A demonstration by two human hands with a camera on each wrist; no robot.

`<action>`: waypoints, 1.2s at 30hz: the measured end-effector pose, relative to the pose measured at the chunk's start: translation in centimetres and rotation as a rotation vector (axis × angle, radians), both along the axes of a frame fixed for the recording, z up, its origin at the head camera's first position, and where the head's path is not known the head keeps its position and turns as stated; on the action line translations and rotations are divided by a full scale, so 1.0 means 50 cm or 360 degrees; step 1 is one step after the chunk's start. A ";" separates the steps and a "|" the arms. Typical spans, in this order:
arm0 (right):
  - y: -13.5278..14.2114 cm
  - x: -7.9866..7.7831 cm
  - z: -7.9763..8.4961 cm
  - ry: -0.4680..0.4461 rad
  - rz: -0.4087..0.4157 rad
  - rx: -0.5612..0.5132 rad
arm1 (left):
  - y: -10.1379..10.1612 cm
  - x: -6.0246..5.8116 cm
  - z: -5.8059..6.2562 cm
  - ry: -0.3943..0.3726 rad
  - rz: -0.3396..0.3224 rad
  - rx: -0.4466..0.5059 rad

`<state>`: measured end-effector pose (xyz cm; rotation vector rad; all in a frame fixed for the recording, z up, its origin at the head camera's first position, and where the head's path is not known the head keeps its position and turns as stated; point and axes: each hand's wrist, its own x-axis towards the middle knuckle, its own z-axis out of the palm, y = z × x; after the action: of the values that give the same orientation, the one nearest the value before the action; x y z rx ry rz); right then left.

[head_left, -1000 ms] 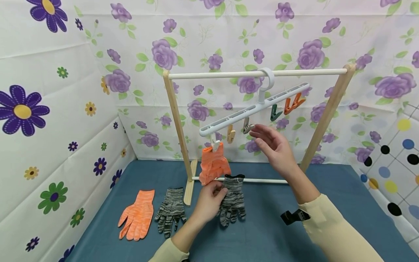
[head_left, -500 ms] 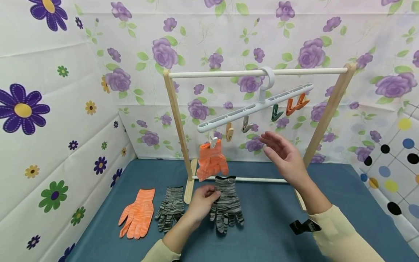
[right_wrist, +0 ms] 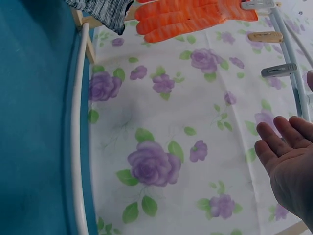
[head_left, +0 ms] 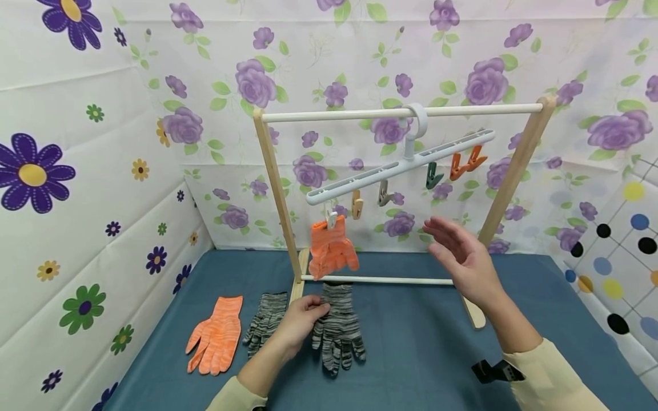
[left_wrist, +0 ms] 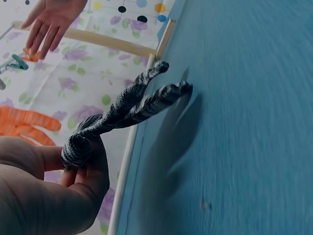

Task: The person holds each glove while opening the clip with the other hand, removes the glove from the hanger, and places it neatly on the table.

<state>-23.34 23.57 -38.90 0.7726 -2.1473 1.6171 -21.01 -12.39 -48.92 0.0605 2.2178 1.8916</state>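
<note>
My left hand pinches a grey-and-black striped knit glove near its cuff, thumb on top. In the left wrist view the glove is seen edge-on, its fingers pointing away over the blue tabletop. An orange glove hangs from a white clothespin at the near left end of the white hanger. My right hand hovers in the air below the hanger's right part, fingers extended, holding nothing. A second orange glove lies flat on the left, beside another grey glove partly covered by my left forearm.
The hanger hooks over the white top bar of a wooden-sided rack. Beige, grey, green and orange clothespins hang along it. A lower white bar crosses near the blue table; flowered cloth stands behind.
My left hand has moved left and down with the grey glove, away from the hanging orange one. My right hand has drawn back right and down from the grey clothespin.
</note>
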 end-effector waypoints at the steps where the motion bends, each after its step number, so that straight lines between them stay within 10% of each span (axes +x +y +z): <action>1: 0.004 0.002 -0.005 0.0001 -0.0003 0.0013 | -0.005 -0.002 -0.002 -0.0009 0.0009 -0.0012; 21: 0.035 0.059 -0.070 0.0159 -0.0247 0.0430 | -0.045 -0.031 -0.039 0.0348 0.0079 -0.0675; 36: 0.053 0.071 -0.105 0.0169 -0.0389 0.0679 | -0.025 -0.013 -0.027 0.0577 0.0124 -0.0799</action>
<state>-19.81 26.23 -44.16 0.6600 -2.4286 0.9889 -21.66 -13.65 -50.29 0.2517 2.9135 1.3853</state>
